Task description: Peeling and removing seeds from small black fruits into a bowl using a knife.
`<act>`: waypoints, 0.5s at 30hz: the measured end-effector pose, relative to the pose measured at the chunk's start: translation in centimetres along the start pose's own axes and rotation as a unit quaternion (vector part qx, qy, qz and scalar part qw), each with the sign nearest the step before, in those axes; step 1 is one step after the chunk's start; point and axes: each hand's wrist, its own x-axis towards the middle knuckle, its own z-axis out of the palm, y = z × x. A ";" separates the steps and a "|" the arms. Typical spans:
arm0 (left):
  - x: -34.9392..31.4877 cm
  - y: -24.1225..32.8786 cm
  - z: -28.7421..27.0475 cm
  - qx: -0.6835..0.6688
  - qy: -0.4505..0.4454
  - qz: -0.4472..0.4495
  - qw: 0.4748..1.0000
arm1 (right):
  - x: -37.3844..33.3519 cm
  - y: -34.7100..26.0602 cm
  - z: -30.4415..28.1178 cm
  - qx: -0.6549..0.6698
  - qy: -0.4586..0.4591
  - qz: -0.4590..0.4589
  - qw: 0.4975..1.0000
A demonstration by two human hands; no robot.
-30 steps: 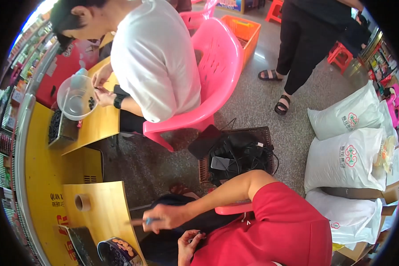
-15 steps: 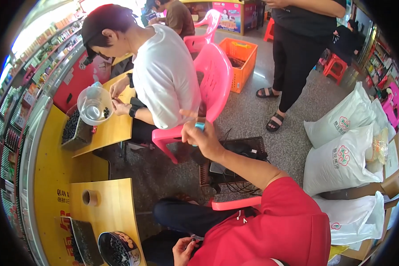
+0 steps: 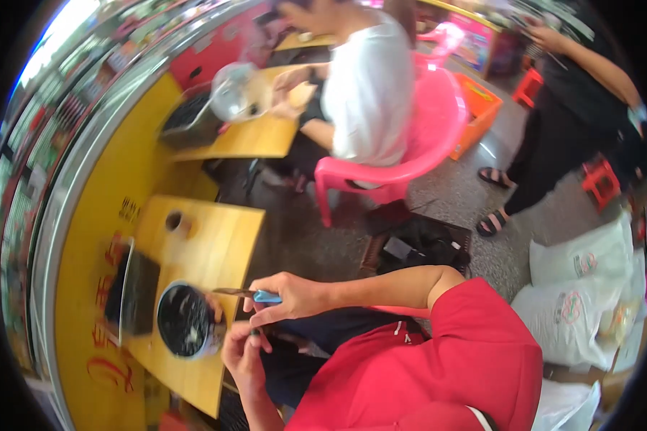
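Note:
My right hand [image 3: 295, 296] is closed around a small tool with a blue handle [image 3: 267, 296] and a dark pointed blade [image 3: 233, 292]. The blade points left, toward the round tub [image 3: 167, 345]. Just below, my left hand [image 3: 244, 353] pinches a small dark piece [image 3: 254, 332] between thumb and fingers; its exact kind is too small to make out. The tub, dark inside with some pale bits, stands on the yellow wooden table [image 3: 219, 248]. Beside the tub is a clear-walled bin [image 3: 140, 291].
A brown cylinder [image 3: 178, 223] stands on the table. Beyond, a person in white [image 3: 370, 93] sits on a pink chair [image 3: 438, 136] at another table with a clear tub [image 3: 233, 92]. A standing person [image 3: 553, 136] is at right, near white sacks [image 3: 564, 316]. Cables and a black pile [image 3: 424, 248] lie on the floor.
My right hand has come down and left with the blue-handled tool, close to my left hand. My left hand has risen. The view has turned, and the scene is blurred.

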 end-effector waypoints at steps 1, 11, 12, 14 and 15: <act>0.2 0.5 -1.0 0.026 0.016 0.021 0.999 | 1.3 -0.2 1.4 0.035 -0.028 -0.013 0.999; -1.5 3.5 -9.9 -0.213 0.116 0.055 0.969 | 10.6 -1.8 11.3 0.219 -0.131 0.093 0.962; -1.9 3.6 -10.6 -0.232 0.128 0.059 0.963 | 11.3 -1.4 12.0 0.231 -0.145 0.089 0.958; -2.7 4.1 -11.7 -0.239 0.149 0.073 0.957 | 12.2 -0.8 13.4 0.216 -0.179 0.098 0.955; -3.1 4.3 -12.1 -0.232 0.179 0.084 0.952 | 12.4 -0.6 14.2 0.154 -0.142 0.029 0.977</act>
